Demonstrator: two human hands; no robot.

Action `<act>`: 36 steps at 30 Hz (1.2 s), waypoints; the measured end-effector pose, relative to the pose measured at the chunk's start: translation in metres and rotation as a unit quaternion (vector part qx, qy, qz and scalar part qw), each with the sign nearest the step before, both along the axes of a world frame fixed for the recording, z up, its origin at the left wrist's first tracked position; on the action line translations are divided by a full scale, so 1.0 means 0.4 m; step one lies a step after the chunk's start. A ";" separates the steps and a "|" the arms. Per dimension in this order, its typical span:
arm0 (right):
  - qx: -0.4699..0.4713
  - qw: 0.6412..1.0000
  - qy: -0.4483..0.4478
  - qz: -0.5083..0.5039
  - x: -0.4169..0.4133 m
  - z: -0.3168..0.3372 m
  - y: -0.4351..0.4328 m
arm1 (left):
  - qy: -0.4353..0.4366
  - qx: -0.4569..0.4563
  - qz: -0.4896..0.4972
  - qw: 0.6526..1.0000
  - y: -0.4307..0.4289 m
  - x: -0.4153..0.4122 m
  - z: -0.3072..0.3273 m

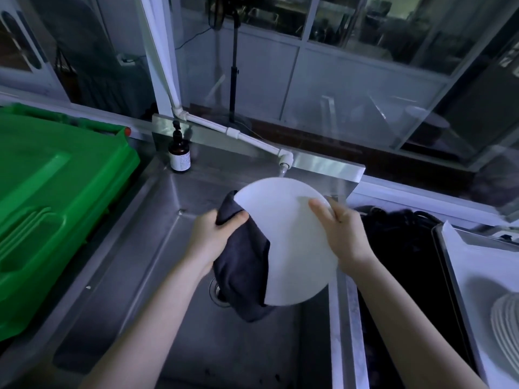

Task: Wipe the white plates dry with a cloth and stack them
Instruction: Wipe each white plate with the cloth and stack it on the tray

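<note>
Left thumb (238,218) is curled over a bunched fold of the dark grey cloth (244,268). The rest of the left hand (212,234) grips the bunch from the side, its other fingers hidden under the fabric. The cloth wraps the left edge of the round white plate (295,248), covers that side of its face, and hangs in a loose tail past the bottom rim.

Right fingers (334,209) are hooked behind the plate's upper right rim, with the thumb laid flat on the near face. The right hand (341,228) clamps the rim between them.

The plate is held in the air between the two hands, tilted up with its face toward the camera. It sits over the basin of the stainless steel sink (134,248), not touching it. The round metal drain (215,290) shows just left of the cloth's tail.

A white plastic pipe tap (285,161) ends just beyond the plate's top rim. A brown pump bottle with a white label (179,155) stands on the sink's back left corner. A green plastic bin lid (50,197) lies along the left of the sink.

To the right of the sink is a dark compartment (401,248); its contents are too dim to tell. Beyond it, at the far right, a stack of ribbed white plates (505,324) rests on a white surface inside a metal tray (446,265), well apart from the held plate.
</note>
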State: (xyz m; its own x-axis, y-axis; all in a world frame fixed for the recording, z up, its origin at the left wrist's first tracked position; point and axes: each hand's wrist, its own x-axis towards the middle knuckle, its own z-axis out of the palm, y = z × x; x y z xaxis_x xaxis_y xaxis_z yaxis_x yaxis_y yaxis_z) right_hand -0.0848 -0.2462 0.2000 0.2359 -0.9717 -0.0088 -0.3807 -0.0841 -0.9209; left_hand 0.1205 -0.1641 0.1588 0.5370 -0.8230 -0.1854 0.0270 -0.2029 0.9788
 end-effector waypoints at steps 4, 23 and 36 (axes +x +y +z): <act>-0.071 0.974 0.135 0.168 0.016 0.024 0.007 | -0.168 -0.005 -0.183 0.969 -0.023 0.013 0.026; 0.047 0.998 -0.013 0.037 -0.006 0.022 -0.026 | 0.067 -0.005 0.113 0.991 -0.007 0.010 -0.038; 0.119 0.960 -0.178 -0.181 0.058 -0.051 0.054 | 0.137 0.032 0.150 0.979 0.020 -0.044 -0.046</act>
State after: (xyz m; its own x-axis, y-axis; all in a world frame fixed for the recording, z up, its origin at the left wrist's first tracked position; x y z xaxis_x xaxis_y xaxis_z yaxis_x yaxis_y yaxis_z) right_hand -0.0617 -0.2246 0.1798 -0.0873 -0.9712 -0.2216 -0.0033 0.2227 -0.9749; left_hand 0.1029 -0.1561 0.1405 0.6758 -0.6177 -0.4022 0.3553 -0.2051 0.9120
